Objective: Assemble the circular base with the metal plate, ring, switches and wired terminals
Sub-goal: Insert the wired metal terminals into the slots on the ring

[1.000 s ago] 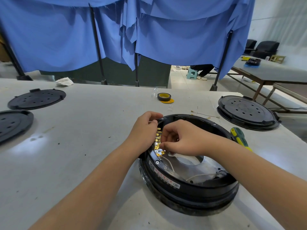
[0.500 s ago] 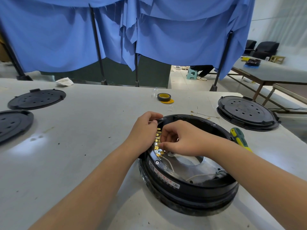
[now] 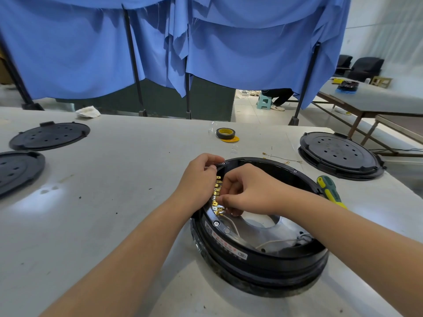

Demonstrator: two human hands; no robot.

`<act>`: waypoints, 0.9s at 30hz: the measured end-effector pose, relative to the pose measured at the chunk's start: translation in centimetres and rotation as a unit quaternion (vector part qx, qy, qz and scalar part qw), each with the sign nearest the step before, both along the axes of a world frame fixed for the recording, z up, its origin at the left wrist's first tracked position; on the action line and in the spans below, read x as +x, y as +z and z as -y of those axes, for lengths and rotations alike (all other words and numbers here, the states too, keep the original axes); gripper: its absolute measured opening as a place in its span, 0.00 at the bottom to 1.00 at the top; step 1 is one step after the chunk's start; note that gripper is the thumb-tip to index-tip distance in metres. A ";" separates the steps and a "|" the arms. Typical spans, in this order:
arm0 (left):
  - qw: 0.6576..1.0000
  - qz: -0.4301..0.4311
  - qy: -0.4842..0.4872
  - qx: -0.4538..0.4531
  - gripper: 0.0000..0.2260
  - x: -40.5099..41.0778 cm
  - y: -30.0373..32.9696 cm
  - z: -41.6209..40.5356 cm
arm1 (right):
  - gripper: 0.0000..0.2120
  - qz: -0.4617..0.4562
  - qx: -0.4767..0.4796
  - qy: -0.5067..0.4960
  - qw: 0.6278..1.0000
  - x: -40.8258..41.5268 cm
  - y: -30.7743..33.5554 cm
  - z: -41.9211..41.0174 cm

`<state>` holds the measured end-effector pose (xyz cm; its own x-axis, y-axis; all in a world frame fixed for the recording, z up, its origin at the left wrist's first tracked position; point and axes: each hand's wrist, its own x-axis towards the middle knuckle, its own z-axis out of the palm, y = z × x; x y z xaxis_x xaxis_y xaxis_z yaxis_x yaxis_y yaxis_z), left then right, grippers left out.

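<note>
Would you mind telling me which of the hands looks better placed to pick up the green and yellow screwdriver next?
Probably the right hand: the screwdriver lies on the table just outside the circular base, beside the right forearm. The left hand grips the rim on the opposite side.

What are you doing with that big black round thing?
A person is building a big black circular base on a grey table. The left hand grips its rim, while the right hand pinches at a row of small gold metal terminals inside. A green and yellow screwdriver lies beside it.
</note>
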<state>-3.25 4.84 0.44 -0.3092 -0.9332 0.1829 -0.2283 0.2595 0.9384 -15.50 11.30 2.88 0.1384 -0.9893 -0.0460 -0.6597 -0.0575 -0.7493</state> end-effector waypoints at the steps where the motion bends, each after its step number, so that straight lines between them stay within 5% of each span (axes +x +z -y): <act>1: 1.000 -0.002 0.001 0.002 0.14 0.0 0.0 0.0 | 0.02 0.005 0.002 -0.003 1.000 0.0 0.0 0.0; 27: 0.999 0.023 -0.028 0.008 0.15 0.0 0.1 -0.1 | 0.04 -0.024 -0.018 0.008 1.000 0.0 0.1 -0.1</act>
